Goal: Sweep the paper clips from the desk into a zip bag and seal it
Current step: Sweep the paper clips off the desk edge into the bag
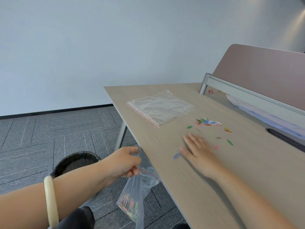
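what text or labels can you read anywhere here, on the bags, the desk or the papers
None can be read.
Paper sheet at the far desk edge: a few dark marks, too small and blurred to read.
Zip bag held in the left hand: no print visible.
Stack of spare bags on the desk: no print visible.

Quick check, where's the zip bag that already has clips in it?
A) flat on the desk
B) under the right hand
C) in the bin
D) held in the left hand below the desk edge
D: the left hand pinches the zip bag at its mouth, hanging below the desk edge with coloured paper clips at its bottom.
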